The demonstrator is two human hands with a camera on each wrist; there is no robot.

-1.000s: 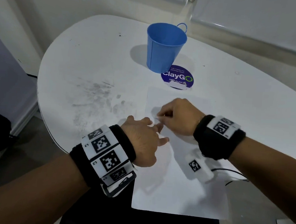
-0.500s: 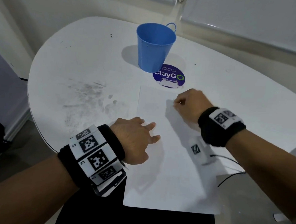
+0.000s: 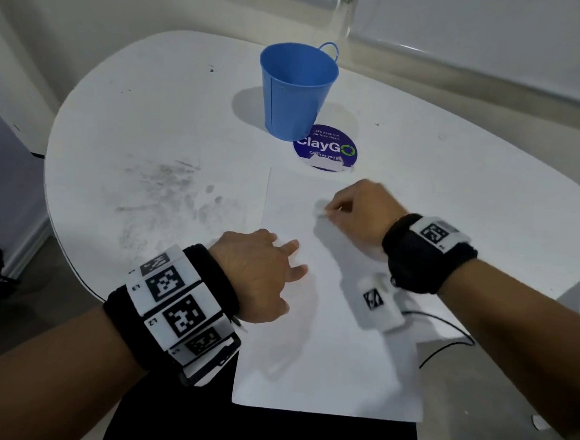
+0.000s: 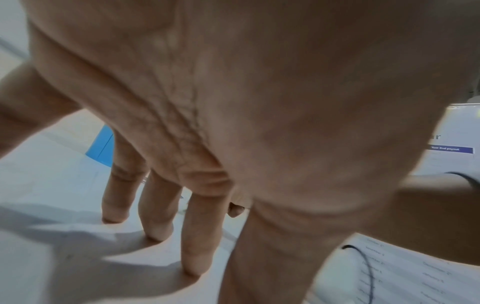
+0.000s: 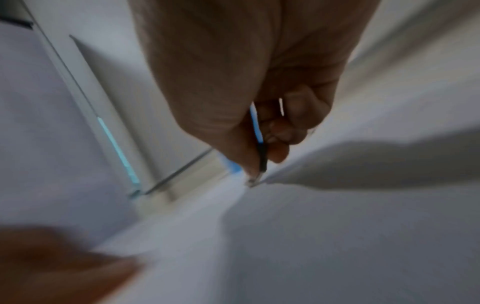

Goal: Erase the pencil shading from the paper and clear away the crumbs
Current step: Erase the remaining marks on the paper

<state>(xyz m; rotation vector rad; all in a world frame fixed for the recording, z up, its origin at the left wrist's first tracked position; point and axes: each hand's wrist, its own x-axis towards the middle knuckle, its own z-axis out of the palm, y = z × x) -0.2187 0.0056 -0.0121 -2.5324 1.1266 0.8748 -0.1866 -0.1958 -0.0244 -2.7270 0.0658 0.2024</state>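
Observation:
A white sheet of paper (image 3: 324, 352) lies on the white table (image 3: 151, 124), its near edge hanging over the table's front. My left hand (image 3: 271, 270) lies flat on the sheet's left side, fingers (image 4: 155, 232) straight and pressing it down. My right hand (image 3: 358, 211) is over the sheet's far part. It pinches a thin dark stick with a pale tip (image 5: 262, 158) between thumb and fingers, and the tip touches the paper (image 5: 311, 236). A faint grey patch (image 3: 320, 204) shows at the tip. No crumbs can be made out.
A blue bucket (image 3: 296, 89) stands beyond the sheet, next to a round purple ClayGo sticker (image 3: 324, 148). Grey smudges (image 3: 167, 190) mark the table left of the paper. A black cable (image 3: 445, 340) hangs at the right front edge.
My right hand moved with the stick away from my left hand to the sheet's far part, then came back a little. The left hand stayed flat on the paper.

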